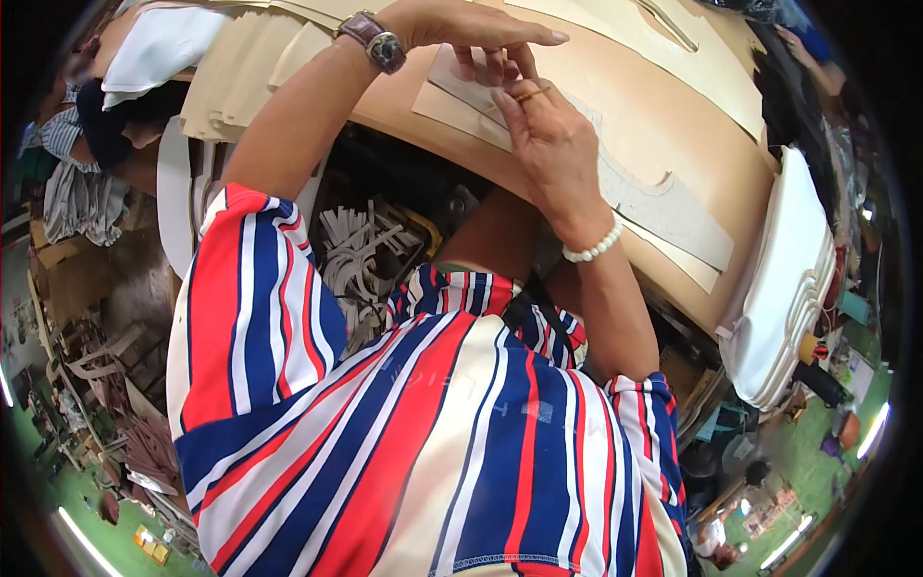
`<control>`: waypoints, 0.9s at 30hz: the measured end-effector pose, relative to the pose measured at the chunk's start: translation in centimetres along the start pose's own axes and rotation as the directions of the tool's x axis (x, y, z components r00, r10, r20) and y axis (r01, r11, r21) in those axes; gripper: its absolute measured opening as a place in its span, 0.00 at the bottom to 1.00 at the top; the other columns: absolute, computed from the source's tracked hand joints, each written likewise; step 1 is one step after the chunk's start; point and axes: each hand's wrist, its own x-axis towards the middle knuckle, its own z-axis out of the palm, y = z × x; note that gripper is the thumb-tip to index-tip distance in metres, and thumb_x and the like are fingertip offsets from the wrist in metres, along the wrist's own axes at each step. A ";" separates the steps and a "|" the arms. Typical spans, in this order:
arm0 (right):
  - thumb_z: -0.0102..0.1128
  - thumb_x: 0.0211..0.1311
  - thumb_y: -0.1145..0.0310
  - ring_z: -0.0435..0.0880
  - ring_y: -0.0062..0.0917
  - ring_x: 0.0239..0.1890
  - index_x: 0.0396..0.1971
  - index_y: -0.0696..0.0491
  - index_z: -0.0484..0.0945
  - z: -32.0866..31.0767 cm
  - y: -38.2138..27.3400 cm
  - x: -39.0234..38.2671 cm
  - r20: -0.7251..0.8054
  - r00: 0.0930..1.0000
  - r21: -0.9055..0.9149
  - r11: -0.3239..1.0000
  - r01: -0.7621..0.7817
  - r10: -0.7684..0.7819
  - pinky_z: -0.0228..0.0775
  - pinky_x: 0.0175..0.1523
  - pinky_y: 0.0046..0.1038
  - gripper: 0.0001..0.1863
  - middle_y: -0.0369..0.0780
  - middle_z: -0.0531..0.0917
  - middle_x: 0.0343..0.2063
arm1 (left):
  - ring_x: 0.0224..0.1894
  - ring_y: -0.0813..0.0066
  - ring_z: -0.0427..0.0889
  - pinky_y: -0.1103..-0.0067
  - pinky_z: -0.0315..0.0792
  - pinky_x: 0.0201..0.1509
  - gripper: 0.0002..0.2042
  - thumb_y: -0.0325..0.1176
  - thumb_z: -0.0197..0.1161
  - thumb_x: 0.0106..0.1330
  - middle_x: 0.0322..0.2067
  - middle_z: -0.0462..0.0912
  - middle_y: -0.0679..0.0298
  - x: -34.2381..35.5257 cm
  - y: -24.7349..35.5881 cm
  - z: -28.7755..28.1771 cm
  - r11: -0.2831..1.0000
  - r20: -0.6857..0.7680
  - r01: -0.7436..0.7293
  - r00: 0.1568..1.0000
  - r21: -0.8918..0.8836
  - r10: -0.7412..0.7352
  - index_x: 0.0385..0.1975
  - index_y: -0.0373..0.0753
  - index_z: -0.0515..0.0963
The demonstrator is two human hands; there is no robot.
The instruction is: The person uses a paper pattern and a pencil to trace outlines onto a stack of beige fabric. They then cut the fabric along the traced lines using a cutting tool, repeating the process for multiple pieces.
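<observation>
A grey curved pattern piece [673, 210] lies over a cream sheet [460, 113] near the table's front edge. My left hand [461, 31], with a watch at the wrist, hovers over the pattern's far left end. One of its digits stretches out to the right while the others bend down, apart, with nothing visible in them. Just in front of it, my right hand [560, 154] is closed over the pattern, thumb against the bent fingers. A gold-coloured band shows at those fingers. Whatever the right fingers may pinch is too small to make out.
Stacked cream pieces [231, 82] and a white sheet [159, 53] are at the table's left. White layered panels [784, 288] hang off its right end. A large cream sheet [644, 48] covers the far side. Below the table sit cut strips [351, 250].
</observation>
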 end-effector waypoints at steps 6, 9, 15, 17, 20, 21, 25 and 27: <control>0.58 0.56 0.70 0.78 0.36 0.28 0.26 0.56 0.75 -3.9 1.8 -2.6 0.040 0.999 0.051 0.999 -0.008 0.006 0.70 0.33 0.32 0.05 0.41 0.79 0.29 | 0.30 0.72 0.71 0.79 0.67 0.39 0.34 0.60 0.36 0.66 0.29 0.77 0.58 -0.6 0.5 0.8 0.972 0.053 -0.192 0.981 0.139 0.186 0.41 0.34 0.78; 0.58 0.55 0.72 0.79 0.36 0.29 0.25 0.58 0.75 -5.9 2.8 -4.2 0.038 0.997 0.075 0.995 -0.063 0.060 0.71 0.34 0.30 0.05 0.42 0.80 0.30 | 0.30 0.69 0.72 0.78 0.66 0.41 0.29 0.55 0.38 0.68 0.31 0.77 0.57 0.0 -0.2 1.7 0.940 -0.070 -0.191 0.973 0.282 0.219 0.40 0.35 0.79; 0.56 0.57 0.72 0.79 0.34 0.30 0.26 0.60 0.76 -9.5 4.3 -7.2 0.056 0.976 0.053 0.976 -0.211 0.208 0.70 0.36 0.29 0.06 0.44 0.80 0.31 | 0.31 0.61 0.73 0.74 0.67 0.44 0.23 0.49 0.44 0.67 0.33 0.78 0.52 1.5 -1.7 1.7 0.686 0.019 -0.518 0.805 0.511 0.593 0.36 0.35 0.79; 0.56 0.57 0.72 0.79 0.34 0.30 0.27 0.60 0.76 -10.0 4.8 -7.8 0.038 0.978 0.058 0.977 -0.205 0.203 0.70 0.36 0.29 0.06 0.43 0.80 0.31 | 0.32 0.59 0.75 0.72 0.68 0.43 0.20 0.46 0.47 0.65 0.32 0.79 0.50 1.0 0.0 1.9 0.812 -0.035 -0.326 0.920 0.484 0.390 0.32 0.34 0.79; 0.57 0.57 0.71 0.79 0.35 0.30 0.27 0.59 0.75 -9.7 4.5 -8.0 -0.006 0.979 0.051 0.977 -0.205 0.206 0.70 0.36 0.29 0.06 0.43 0.79 0.31 | 0.32 0.56 0.76 0.69 0.69 0.40 0.18 0.44 0.53 0.60 0.29 0.80 0.49 1.7 3.0 2.5 0.748 -0.054 -0.183 0.958 0.637 0.281 0.28 0.32 0.79; 0.57 0.56 0.71 0.79 0.35 0.29 0.27 0.59 0.75 -9.6 4.6 -8.0 -0.019 0.980 0.042 0.980 -0.197 0.198 0.70 0.35 0.29 0.06 0.42 0.79 0.30 | 0.32 0.56 0.77 0.68 0.70 0.39 0.17 0.43 0.56 0.58 0.28 0.80 0.49 2.2 3.8 2.9 0.685 -0.062 -0.151 0.959 0.713 0.277 0.27 0.31 0.79; 0.58 0.54 0.71 0.78 0.36 0.29 0.25 0.58 0.74 -8.9 4.5 -7.9 -0.051 0.984 0.025 0.985 -0.169 0.170 0.70 0.34 0.31 0.06 0.41 0.79 0.29 | 0.31 0.62 0.78 0.73 0.71 0.35 0.08 0.29 0.60 0.51 0.25 0.76 0.55 5.7 5.2 6.5 0.649 0.056 -0.444 0.848 0.618 0.527 0.27 0.31 0.77; 0.59 0.53 0.71 0.78 0.36 0.28 0.25 0.58 0.74 -8.8 4.4 -8.0 -0.061 0.981 0.014 0.983 -0.183 0.184 0.70 0.33 0.31 0.06 0.41 0.79 0.28 | 0.30 0.63 0.77 0.72 0.70 0.34 0.08 0.30 0.59 0.52 0.25 0.76 0.56 7.0 6.0 8.3 0.732 0.107 -0.455 0.876 0.508 0.471 0.27 0.32 0.77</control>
